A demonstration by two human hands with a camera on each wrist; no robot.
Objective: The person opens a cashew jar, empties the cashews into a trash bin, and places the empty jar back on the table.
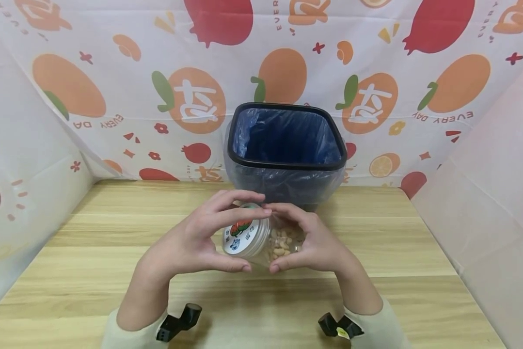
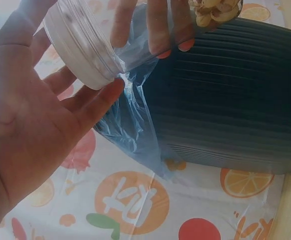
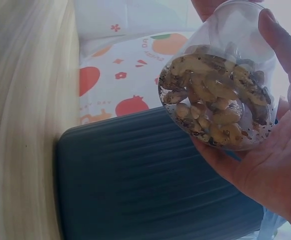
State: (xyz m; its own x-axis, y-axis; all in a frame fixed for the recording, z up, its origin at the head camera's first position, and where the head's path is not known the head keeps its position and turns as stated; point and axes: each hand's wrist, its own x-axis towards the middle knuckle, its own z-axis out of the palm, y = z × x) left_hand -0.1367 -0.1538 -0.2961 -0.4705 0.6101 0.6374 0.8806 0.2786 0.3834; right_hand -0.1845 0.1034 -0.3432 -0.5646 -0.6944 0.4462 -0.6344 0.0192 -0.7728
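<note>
A clear plastic jar [image 1: 264,249] with pale nuts [image 3: 220,102] in its base is held tilted between my two hands, in front of the bin. Its lid [image 1: 242,237], with a white printed label showing a red fruit, points to the left. My left hand [image 1: 200,235] curves round the lid end, fingers over the top and thumb below. In the left wrist view, fingertips touch the rim of the ridged lid [image 2: 83,45]. My right hand [image 1: 320,242] grips the jar's nut-filled end, thumb on the near side. Dark crumbs lie among the nuts.
A dark bin [image 1: 287,186] lined with a translucent blue bag [image 1: 283,138] stands just behind my hands, its mouth facing up. It rests on a wood-grain table [image 1: 113,242]. Fruit-printed cloth [image 1: 139,97] hangs behind, with pale cloth walls at both sides.
</note>
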